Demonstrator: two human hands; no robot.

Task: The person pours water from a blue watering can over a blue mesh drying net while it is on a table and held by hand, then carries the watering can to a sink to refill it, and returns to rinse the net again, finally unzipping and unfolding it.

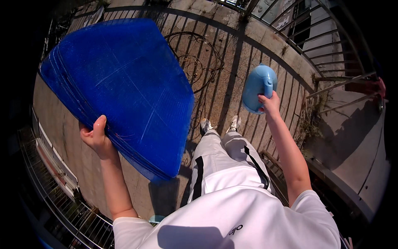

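Note:
My left hand [97, 135] grips the edge of a large, flat, folded blue mesh sheet [124, 91], thumb on top and fingers underneath. The sheet has several layers along its left and lower edges, with pale crease lines across its face. It is held out over the ground on the left. In my right hand [270, 104] is the handle of a light blue, rounded plastic vessel [253, 87], similar to a kettle or jug. I hold it out at the right, apart from the blue sheet. Its exact kind cannot be told.
A coil of thin, dark wire [215, 62] lies on the stone-like floor [228, 95], which is striped with shadows. Metal railings stand at the upper right [327, 43] and lower left [54, 207]. Weeds [309, 116] grow along the right edge. My shoes [234, 123] are below.

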